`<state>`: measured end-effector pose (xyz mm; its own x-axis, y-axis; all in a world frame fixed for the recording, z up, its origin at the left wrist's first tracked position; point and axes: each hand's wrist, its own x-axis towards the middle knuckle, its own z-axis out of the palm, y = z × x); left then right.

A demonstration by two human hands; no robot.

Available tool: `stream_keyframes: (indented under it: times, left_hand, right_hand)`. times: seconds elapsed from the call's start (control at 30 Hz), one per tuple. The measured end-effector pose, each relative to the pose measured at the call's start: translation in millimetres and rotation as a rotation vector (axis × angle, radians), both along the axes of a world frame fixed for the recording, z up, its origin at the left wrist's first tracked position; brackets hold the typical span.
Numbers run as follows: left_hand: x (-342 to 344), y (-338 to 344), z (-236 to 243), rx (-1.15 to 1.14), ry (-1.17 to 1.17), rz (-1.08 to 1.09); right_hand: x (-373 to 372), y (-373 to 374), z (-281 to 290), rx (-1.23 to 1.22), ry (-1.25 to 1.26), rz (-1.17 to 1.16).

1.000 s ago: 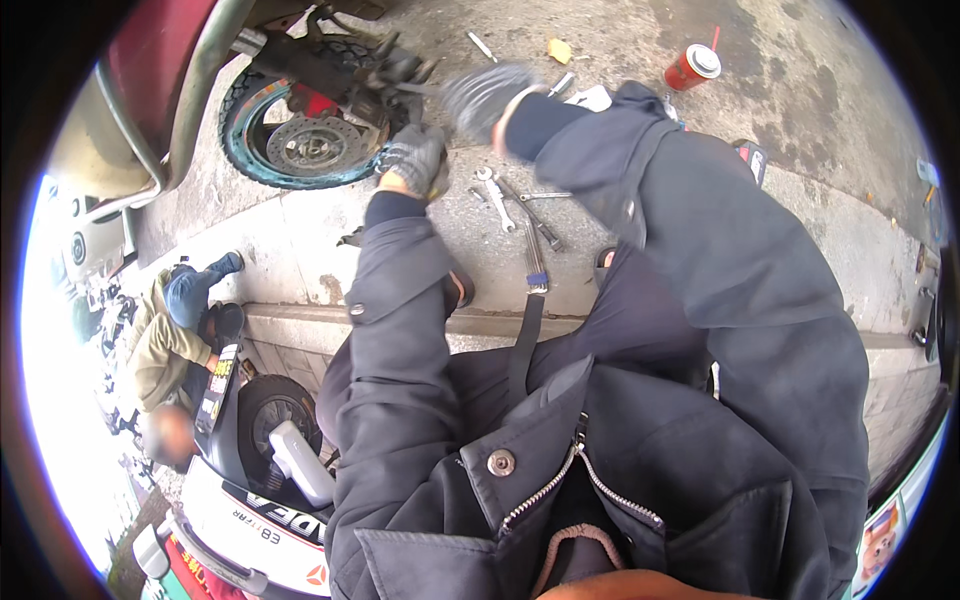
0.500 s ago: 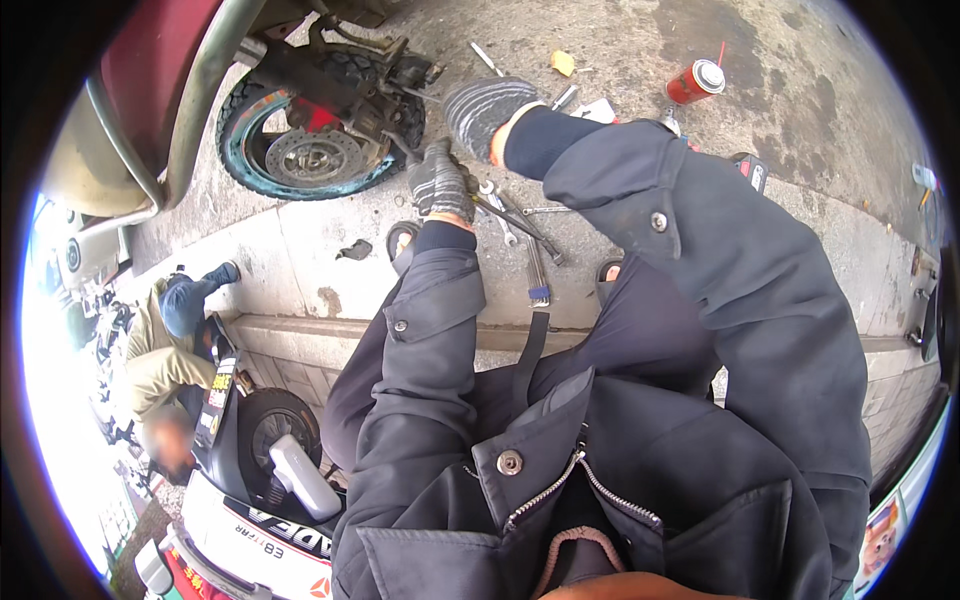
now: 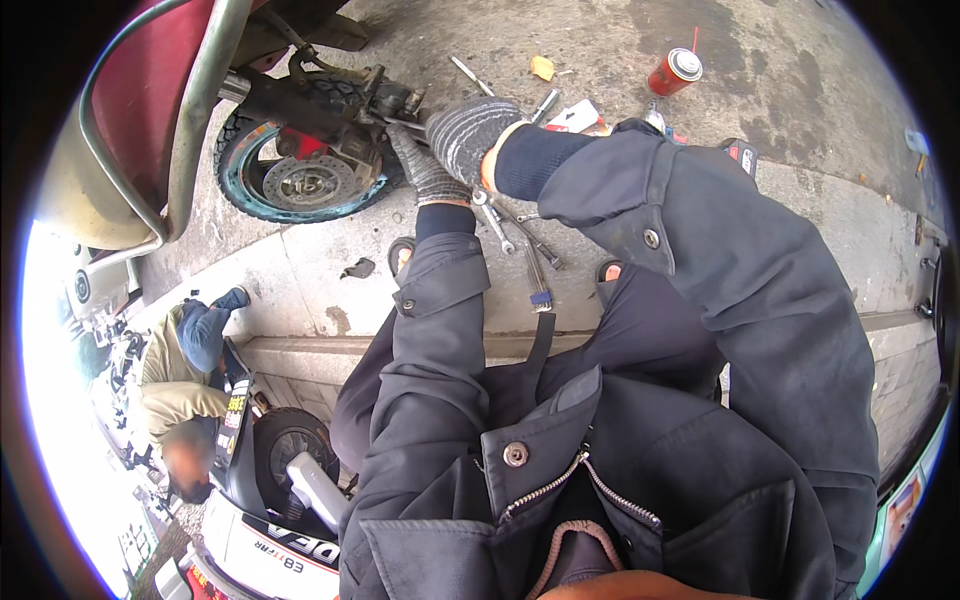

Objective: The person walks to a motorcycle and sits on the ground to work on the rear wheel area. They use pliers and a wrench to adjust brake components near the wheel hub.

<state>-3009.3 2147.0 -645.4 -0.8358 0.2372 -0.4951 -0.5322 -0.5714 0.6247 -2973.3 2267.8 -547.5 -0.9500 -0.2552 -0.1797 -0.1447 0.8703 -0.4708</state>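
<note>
Both my hands wear grey striped knit gloves at the lower fork of a vehicle's front wheel [image 3: 300, 185], which has a blue rim, brake disc and red part. My right hand [image 3: 470, 140] is closed around the end of a metal tool [image 3: 395, 121] that reaches into the axle area. My left hand [image 3: 430, 170] is beside and below it, fingers angled up to the fork end [image 3: 350, 120]; what they grip is hidden. Wrenches [image 3: 492, 222] and a socket tool [image 3: 540, 243] lie on the pavement below my hands, with a strapped bundle of tools [image 3: 537, 288].
A red can [image 3: 668, 78], yellow scrap [image 3: 542, 68] and red-and-white package [image 3: 570, 118] lie to the upper right. Maroon bodywork with a metal guard [image 3: 140, 90] overhangs at upper left. A co-worker [image 3: 185, 370] crouches at lower left beside a white scooter [image 3: 260, 540]. A curb [image 3: 300, 355] crosses behind me.
My left hand first shifted down and right, then reached back up toward the fork end. My right hand moved slightly left and down onto the tool. The co-worker leaned a little lower.
</note>
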Motion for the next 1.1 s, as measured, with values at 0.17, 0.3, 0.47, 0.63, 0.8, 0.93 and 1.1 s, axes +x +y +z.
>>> stream_keyframes:
  times: [0.17, 0.3, 0.47, 0.63, 0.8, 0.93, 1.1]
  left_hand:
    - [-24, -1, 2, -0.068, 0.162, 0.191]
    - [-33, -4, 9, -0.179, 0.135, 0.348]
    - [-18, -12, 26, -0.017, 0.305, 0.147]
    - [-17, -14, 31, -0.352, 0.111, 0.012]
    - [-18, -29, 34, -0.163, -0.020, -0.061]
    - [-20, -33, 34, -0.303, 0.105, 0.042]
    - [-19, -55, 41, -0.134, -0.022, 0.088]
  right_hand:
    - [13, 4, 4, -0.011, 0.027, 0.115]
    - [21, 7, 0, -0.021, 0.040, 0.163]
    - [26, 4, -7, -0.096, 0.124, 0.207]
    - [68, 22, -20, -0.268, 0.191, 0.160]
    - [120, 57, -61, 0.063, -0.205, 0.433]
    - [108, 57, -119, 0.303, -0.545, 0.521]
    - [108, 10, -191, 0.292, -0.489, 0.666]
